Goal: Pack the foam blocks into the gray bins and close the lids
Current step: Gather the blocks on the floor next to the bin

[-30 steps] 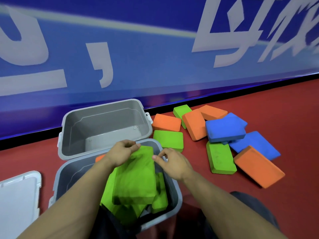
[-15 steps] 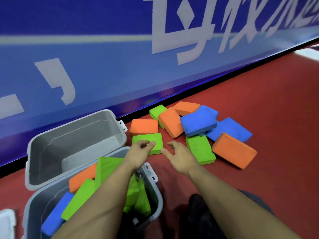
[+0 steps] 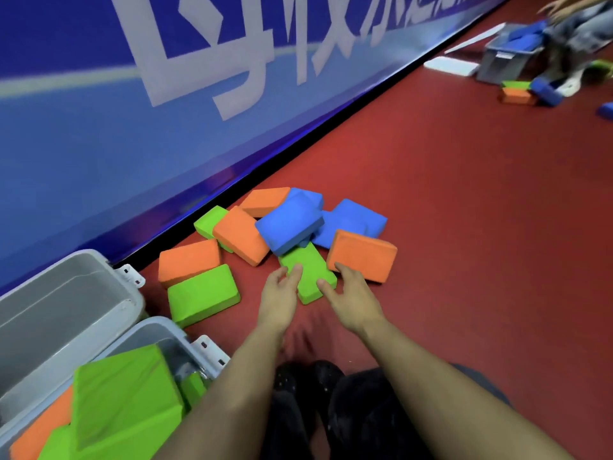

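Open hands (image 3: 280, 293) flanking wall-pointing green block (image 3: 310, 277)

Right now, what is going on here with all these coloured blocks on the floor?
A person is packing foam blocks into gray plastic bins. Both hands reach for a green foam block lying in the pile on the red floor: the left hand and right hand are open on either side of it, not yet gripping. The nearer gray bin already holds green and orange blocks; the farther gray bin looks empty.

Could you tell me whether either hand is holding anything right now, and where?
Nothing is held yet: the left hand and right hand touch the near end of a green block, fingers open.
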### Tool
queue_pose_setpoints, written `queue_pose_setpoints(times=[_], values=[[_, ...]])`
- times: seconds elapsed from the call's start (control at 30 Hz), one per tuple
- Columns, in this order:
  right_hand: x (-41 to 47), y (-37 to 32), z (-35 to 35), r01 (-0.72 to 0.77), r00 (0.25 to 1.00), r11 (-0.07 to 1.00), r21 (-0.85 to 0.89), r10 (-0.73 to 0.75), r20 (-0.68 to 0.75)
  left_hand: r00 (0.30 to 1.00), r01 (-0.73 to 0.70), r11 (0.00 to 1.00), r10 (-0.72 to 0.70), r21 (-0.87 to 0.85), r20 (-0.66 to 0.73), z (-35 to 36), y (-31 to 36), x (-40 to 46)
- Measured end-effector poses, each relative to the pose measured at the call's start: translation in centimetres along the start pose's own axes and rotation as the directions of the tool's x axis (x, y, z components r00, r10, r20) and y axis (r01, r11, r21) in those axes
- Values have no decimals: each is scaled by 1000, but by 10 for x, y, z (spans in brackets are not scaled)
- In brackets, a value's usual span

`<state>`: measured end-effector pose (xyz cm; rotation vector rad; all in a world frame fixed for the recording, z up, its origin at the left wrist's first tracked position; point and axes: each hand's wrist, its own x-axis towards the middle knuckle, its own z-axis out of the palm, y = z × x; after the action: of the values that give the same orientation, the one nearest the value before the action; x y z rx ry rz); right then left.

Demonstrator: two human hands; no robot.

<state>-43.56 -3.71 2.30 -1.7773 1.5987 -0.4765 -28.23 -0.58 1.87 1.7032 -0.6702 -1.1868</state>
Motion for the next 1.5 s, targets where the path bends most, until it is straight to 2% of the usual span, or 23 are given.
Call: queue_pose_setpoints(times=[0.13,0.33,0.43,0.57,0.67,0.8,0.97,1.07,1.2,1.23,1.33,1.4,1.5], values=[[19,18,-1,-24,999,1000,3,25,-27,997,17,990,-28,142,77,14,-12,17],[49,32,5,-64,998,998,26,63,24,997,77,995,-77,56,-1,18,-17,45],[54,37,5,-59,998,997,43,58,10,997,74,990,-76,120,8,25,-23,51],[66,54,-3,-27,996,995,-97,35,78,996,87,981,-87,174,-4,26,-29,61],[96,69,-10,8,998,981,-194,6,68,998,69,967,-68,247,-11,33,-31,91],[148,94,-5,19,997,959,-283,4,82,996,54,951,-72,304,46,53,-45,142],[230,138,24,50,992,919,-392,0,127,987,129,946,-153,297,58,70,-90,217],[277,160,40,122,987,868,-482,-56,149,975,217,944,-222,247,-8,79,-120,250],[324,188,58,149,987,821,-551,-85,139,966,175,968,-204,181,158,89,-177,287],[331,194,61,135,989,818,-559,-73,133,960,200,958,-233,207,153,92,-191,294],[340,213,71,83,993,835,-544,-23,116,934,347,870,-353,350,-50,93,-255,330],[335,223,78,87,996,843,-530,-68,55,912,407,877,-406,256,-62,97,-266,333],[333,225,85,134,984,860,-492,-173,-34,913,406,913,-407,40,20,102,-254,323]])
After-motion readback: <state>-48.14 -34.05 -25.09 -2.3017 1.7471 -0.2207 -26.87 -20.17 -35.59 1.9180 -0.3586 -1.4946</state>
